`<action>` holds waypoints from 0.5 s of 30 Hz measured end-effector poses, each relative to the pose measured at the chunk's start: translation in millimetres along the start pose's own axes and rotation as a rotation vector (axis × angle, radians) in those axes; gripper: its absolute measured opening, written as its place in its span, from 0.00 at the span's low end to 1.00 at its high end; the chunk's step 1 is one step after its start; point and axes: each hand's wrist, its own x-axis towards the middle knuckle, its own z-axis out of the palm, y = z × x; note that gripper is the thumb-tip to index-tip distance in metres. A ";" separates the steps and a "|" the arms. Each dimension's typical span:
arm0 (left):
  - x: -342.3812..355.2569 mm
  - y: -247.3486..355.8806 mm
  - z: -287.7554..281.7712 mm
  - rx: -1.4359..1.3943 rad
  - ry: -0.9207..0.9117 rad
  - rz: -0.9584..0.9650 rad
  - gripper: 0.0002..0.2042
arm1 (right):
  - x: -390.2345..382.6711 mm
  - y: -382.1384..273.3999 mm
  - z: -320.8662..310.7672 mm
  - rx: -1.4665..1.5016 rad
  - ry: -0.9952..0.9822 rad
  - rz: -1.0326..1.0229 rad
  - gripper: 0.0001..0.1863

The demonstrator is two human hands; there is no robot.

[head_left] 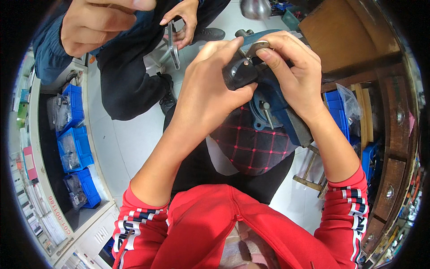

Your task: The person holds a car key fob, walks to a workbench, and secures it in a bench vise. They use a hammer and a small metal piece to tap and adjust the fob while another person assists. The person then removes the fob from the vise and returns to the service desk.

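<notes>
My left hand (204, 85) is closed around a black, rounded part (241, 75) with a small metal pin or screw on its face. Between the thumb and fingers of my right hand (295, 62) is a small round metal disc (257, 47), held close above the black part. Both hands are at a blue bench vise (293, 119), whose metal handle bar (267, 115) points toward me. My fingers hide the vise's jaws, so I cannot tell whether they touch the black part.
At the upper left, another person's hand (101, 27) hangs near; their other hand (186, 18) holds a phone (173, 47). Blue bins (75, 148) line a shelf at left. Wooden drawers (389, 188) stand at right. Dark plaid cloth (260, 148) lies below the vise.
</notes>
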 end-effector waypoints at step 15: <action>0.0 0.3 4.0 -0.016 0.037 -0.014 0.25 | -2.7 0.2 -0.1 0.012 0.019 0.001 0.07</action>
